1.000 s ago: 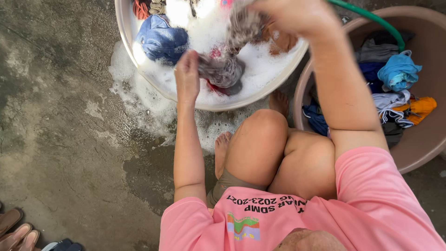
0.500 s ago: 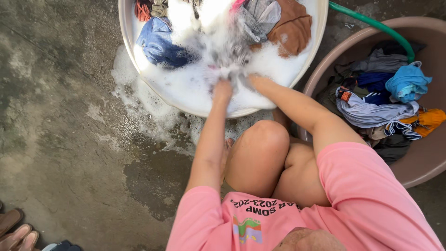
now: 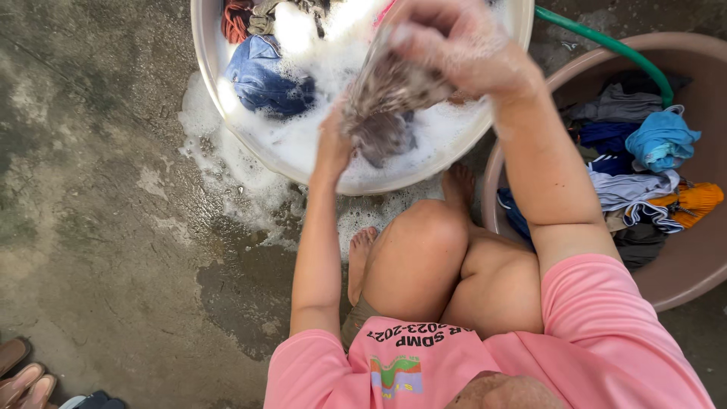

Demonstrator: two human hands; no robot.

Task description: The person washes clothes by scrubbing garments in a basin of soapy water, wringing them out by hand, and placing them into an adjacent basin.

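The wet patterned cloth (image 3: 386, 102) hangs in a twisted bunch just above the suds in the white basin (image 3: 203, 45). I have its upper end bunched inside my right hand (image 3: 454, 45), fingers curled shut over it. My left hand (image 3: 333, 144) meets the lower part from the side; motion blur and foam keep me from telling how firmly it closes, though it looks wrapped around the fabric. So the cloth runs slantwise between the two hands, top high and to the right, tail dropping toward the foam.

Around it in the basin lie a blue denim piece (image 3: 265, 72) at the left, and reddish cloth (image 3: 235, 15) near the far rim. A green hose (image 3: 606, 45) crosses to the brown tub (image 3: 681, 257) on my right, which holds a heap of mixed clothes (image 3: 644, 167). Foam has spilled onto the wet concrete floor (image 3: 113, 189) by my bare feet, and sandals (image 3: 23, 375) sit at the lower left corner.

As I judge it, soapy fabric could slip from the left hand and splash, and the slick floor under my feet risks a skid.
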